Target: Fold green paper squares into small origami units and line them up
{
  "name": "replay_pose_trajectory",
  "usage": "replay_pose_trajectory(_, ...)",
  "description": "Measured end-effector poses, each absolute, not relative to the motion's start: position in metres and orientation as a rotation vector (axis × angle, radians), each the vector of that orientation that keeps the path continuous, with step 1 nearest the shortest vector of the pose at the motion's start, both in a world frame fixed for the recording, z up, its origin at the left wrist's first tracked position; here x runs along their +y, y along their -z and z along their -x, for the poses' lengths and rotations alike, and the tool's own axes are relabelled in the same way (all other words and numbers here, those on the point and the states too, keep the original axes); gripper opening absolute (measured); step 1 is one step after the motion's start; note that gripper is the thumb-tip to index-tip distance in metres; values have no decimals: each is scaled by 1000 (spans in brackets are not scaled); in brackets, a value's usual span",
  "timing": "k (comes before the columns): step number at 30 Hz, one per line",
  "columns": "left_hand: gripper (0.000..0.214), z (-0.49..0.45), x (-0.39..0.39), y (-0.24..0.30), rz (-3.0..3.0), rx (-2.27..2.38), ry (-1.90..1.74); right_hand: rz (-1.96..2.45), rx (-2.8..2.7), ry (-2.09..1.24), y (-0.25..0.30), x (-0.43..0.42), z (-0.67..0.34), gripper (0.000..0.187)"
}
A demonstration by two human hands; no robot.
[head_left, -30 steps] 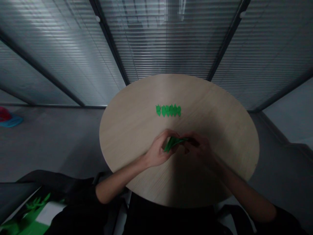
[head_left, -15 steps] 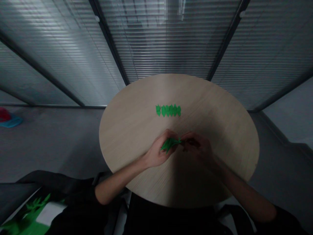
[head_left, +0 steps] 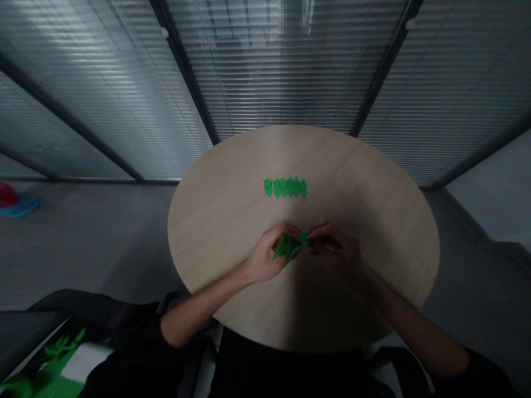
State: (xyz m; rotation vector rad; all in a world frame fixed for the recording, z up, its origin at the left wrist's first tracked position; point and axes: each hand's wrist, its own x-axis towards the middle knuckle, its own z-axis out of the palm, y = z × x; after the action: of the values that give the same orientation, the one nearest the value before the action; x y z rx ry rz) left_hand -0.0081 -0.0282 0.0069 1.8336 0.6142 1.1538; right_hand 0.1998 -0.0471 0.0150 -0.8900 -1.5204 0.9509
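Observation:
A folded piece of green paper (head_left: 286, 246), with several pointed flaps, is held above the near middle of the table. My left hand (head_left: 269, 257) is closed round its left side, with the flaps pointing down and to the left out of the grip. At the paper's right end, the fingertips of my right hand (head_left: 335, 243) are pinched on a small narrow part. That hand lies in shadow, and its lower fingers are hard to make out. Beyond both hands, a row of several small green folded paper pieces (head_left: 287, 187) lies side by side on the table.
The round wooden table (head_left: 215, 193) stands close to a glass partition with blinds (head_left: 286, 83). At the lower left, an open bag or box (head_left: 29, 323) holds green items and a white card (head_left: 86, 362). Red and blue objects (head_left: 19, 205) lie on the floor at far left.
The green paper has turned slightly between my hands, so its flaps show more spread and one points further down. Both hands stay in nearly the same place.

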Motion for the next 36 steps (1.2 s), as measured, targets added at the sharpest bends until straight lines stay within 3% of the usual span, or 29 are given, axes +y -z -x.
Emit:
replay_pose_trajectory(10, 18, 4, -28, -18, -1718, 696, -1245, 909, -1652, -776, -21, -46, -201, 12)
replay_pose_trajectory(36, 19, 4, -26, -21, -1434, 774, -1115, 1071, -1437, -1142, -15, -45, -201, 29)
